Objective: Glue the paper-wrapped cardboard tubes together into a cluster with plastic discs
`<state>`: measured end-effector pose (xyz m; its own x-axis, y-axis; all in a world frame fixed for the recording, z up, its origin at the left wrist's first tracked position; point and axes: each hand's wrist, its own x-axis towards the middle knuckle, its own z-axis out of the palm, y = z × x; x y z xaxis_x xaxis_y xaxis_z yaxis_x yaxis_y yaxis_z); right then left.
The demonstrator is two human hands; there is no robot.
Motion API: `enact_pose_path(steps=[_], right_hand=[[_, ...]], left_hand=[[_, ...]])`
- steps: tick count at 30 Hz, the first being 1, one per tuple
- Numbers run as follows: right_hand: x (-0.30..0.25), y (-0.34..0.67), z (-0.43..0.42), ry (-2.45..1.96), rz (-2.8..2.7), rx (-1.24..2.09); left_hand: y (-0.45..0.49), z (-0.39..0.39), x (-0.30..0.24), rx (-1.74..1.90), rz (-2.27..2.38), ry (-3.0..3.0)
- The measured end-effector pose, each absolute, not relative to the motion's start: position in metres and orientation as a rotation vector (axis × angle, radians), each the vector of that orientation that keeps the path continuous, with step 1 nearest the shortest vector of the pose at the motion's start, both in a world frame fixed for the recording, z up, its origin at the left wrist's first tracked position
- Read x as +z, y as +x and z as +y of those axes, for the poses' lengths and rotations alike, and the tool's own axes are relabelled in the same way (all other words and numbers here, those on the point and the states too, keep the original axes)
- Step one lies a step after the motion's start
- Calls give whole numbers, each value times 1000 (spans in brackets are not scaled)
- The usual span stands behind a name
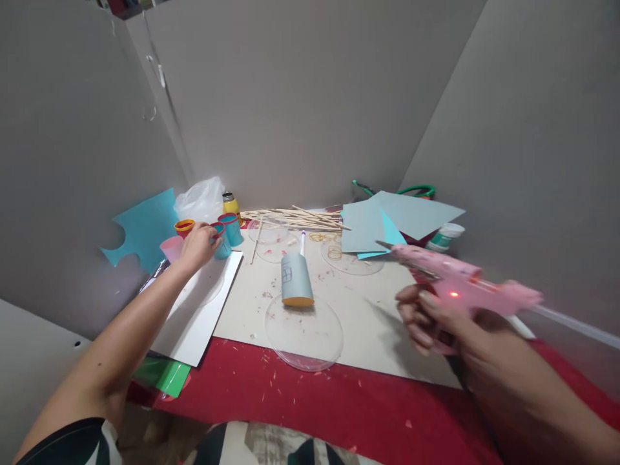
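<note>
My right hand (436, 316) grips a pink hot glue gun (465, 274) above the right side of the table, its nozzle pointing left and a red light glowing on its side. Reaching to the back left, my left hand (196, 247) is closed at the red rim of a blue cup (223, 248); its fingertips partly cover the rim. Another blue cup (233, 231) stands just behind. Mid-table is a grey-blue paper-covered cylinder (296, 274) with a yellow-orange end and drawn lines, by a clear round plastic disc (304, 342).
Thin wooden sticks (300, 218) lie along the back. Grey card sheets (368, 226) and a white-lidded jar (445, 236) sit at right. A yellow bottle (231, 205), plastic bag (201, 201), pink cup (172, 248) and white board (194, 323) are at left. Walls surround the table.
</note>
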<state>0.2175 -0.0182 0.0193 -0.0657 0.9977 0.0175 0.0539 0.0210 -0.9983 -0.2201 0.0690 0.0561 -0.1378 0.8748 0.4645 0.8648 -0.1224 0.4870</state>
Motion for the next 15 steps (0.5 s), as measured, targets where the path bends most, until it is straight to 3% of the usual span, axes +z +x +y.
enact_pose_path(steps=[7, 15], right_hand=[[22, 181, 6, -985, -1118, 1502], [-16, 161, 13, -959, -820, 1726]], left_hand=[[-208, 27, 61, 1267, 1731, 1785], [-169, -33, 31, 877, 1336, 1587]])
